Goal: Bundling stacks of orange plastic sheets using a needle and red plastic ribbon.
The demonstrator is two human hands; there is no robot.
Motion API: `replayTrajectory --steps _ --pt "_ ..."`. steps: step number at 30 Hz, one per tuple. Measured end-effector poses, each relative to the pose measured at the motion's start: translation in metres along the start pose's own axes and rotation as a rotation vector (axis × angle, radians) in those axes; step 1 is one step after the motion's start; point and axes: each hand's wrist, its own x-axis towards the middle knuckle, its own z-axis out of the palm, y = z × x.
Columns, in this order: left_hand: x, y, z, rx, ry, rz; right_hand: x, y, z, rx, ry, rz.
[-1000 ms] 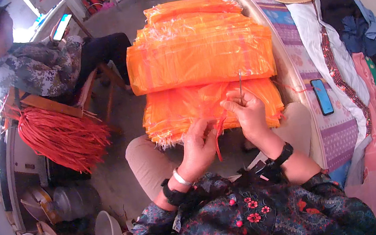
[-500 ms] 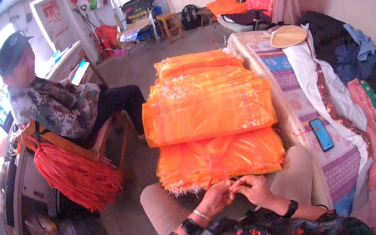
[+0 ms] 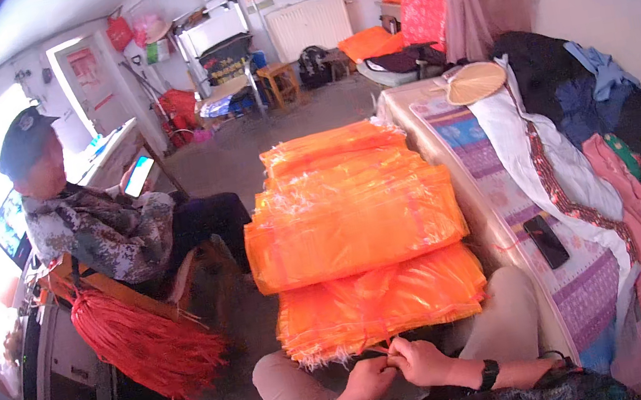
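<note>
A thick stack of folded orange mesh bags (image 3: 359, 227) lies in front of my knees, its lower bundle fringed with loose white threads. Just below its near edge my two hands meet. My right hand (image 3: 422, 361) is closed, thumb and fingers pinching the end of a thin red strand (image 3: 376, 349) that comes off the lower bundle. Pressed against it, my left hand (image 3: 368, 383) is closed too; its fingertips are hidden, so what they grip cannot be made out.
On my left a seated person (image 3: 101, 228) holds a phone (image 3: 138, 176). Red strands (image 3: 145, 339) hang from a wooden chair. At right a bed (image 3: 498, 196) bears a dark-screened phone (image 3: 546, 241), a woven fan (image 3: 475, 82) and clothes (image 3: 635, 207).
The view has tilted up, so everything sits lower in it. My hands have turned and closed tighter together. The screen of the phone on the bed has gone dark.
</note>
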Motion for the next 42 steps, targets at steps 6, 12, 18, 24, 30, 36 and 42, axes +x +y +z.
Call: replayTrajectory --steps 6,12,18,24,30,36,42 --pt "-0.002 0.018 -0.004 -0.123 0.236 0.133 0.006 0.002 0.007 0.257 0.134 0.043" --pt "0.002 0.008 0.0 0.125 0.469 0.466 0.013 -0.004 -0.001 0.675 -0.04 0.195" --pt "0.005 0.026 -0.001 0.147 0.577 0.438 0.012 -0.018 -0.022 1.09 -0.169 0.231" --pt "0.007 0.039 -0.004 0.157 0.643 0.556 0.022 0.018 0.001 1.092 -0.281 0.097" --pt "-0.005 0.024 -0.015 0.142 0.674 0.381 0.027 0.002 0.005 1.08 -0.35 0.274" --pt "0.014 0.023 0.002 -0.05 0.717 0.261 0.014 -0.001 0.004 0.918 0.076 0.333" --pt "0.009 -0.003 0.001 -0.781 0.41 -0.11 0.017 -0.008 -0.001 0.668 -0.032 0.102"
